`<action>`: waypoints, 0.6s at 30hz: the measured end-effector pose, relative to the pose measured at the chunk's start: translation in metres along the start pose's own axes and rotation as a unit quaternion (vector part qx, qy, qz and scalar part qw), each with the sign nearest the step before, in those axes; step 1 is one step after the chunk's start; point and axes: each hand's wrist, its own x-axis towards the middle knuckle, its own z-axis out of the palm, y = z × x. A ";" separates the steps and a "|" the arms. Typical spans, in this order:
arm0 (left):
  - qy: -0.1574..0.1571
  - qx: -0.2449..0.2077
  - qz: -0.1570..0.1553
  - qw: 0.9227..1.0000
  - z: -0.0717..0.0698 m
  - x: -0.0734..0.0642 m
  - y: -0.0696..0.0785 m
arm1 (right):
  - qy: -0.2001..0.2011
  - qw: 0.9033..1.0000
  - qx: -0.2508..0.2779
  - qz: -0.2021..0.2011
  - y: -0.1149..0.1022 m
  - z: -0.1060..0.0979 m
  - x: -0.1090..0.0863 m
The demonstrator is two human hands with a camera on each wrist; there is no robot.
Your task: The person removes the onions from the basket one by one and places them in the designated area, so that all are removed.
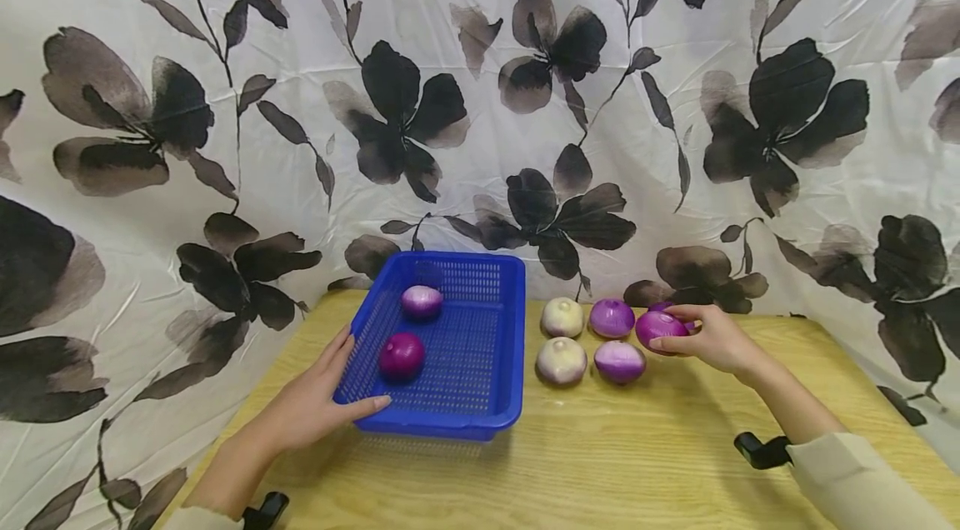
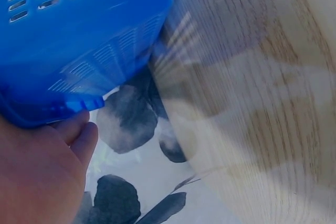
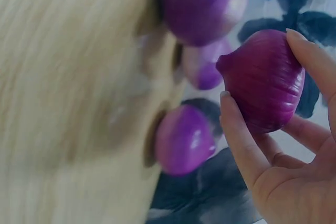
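My right hand (image 1: 716,338) pinches a red onion (image 1: 660,333) between thumb and fingers at the right end of the onion group. In the right wrist view, this onion (image 3: 265,82) has a pointed tip and hangs off the tabletop. Another purple onion (image 1: 662,307) is partly hidden behind it. My left hand (image 1: 311,397) holds the front left corner of a blue plastic basket (image 1: 512,347), thumb over the rim and fingers along its left side. Inside the basket sit a dark red onion (image 1: 401,357) and a purple-and-white onion (image 1: 422,302).
Left of my right hand stand two pale onions (image 1: 562,361), a purple onion (image 1: 612,317) and a purple-white onion (image 1: 620,362), in two rows on the wooden table (image 1: 615,463). A white cloth (image 1: 480,138) with dark flowers hangs behind the table.
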 end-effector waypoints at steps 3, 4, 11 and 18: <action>0.000 0.003 -0.002 1.000 0.000 -0.001 -0.001 | -0.004 1.000 0.001 0.010 0.010 0.001 -0.004; 0.000 0.004 -0.001 1.000 -0.001 -0.001 -0.001 | -0.004 1.000 -0.004 0.014 0.014 0.001 -0.005; -0.005 0.003 -0.007 1.000 -0.003 -0.002 0.002 | -0.035 0.998 -0.030 0.034 0.033 0.002 -0.011; -0.002 0.005 -0.002 1.000 -0.003 -0.001 0.001 | -0.094 0.992 0.033 0.074 0.050 0.005 -0.012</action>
